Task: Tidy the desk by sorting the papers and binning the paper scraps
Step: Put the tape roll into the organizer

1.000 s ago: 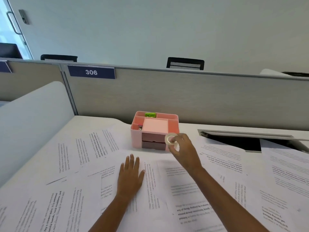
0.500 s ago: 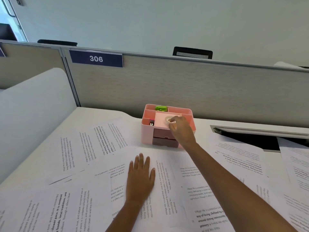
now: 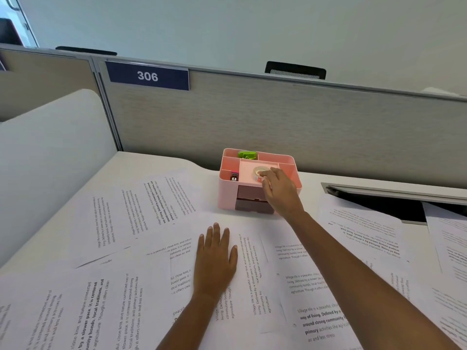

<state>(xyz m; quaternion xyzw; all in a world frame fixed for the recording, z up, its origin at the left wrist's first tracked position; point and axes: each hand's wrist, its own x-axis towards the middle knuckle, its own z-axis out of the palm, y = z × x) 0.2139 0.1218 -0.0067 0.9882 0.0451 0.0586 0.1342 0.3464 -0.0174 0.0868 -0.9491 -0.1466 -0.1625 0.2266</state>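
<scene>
Printed white paper sheets (image 3: 156,205) overlap across the bench (image 3: 151,160), their text lines skewed several ways.
Left hand (image 3: 216,258) lies flat on the middle sheets, fingers straight. Right hand (image 3: 280,190) fingers pinch the translucent tape roll (image 3: 259,171) atop the pink plastic organiser (image 3: 227,193), which stands against the grey partition (image 3: 278,117). A bare strip lies back-left.

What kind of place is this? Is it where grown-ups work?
Most likely an office with rows of work spaces. A grey divider carries a number sign reading 306, a chair back shows beyond it, and printed papers lie spread in front of a pink organizer.
</scene>
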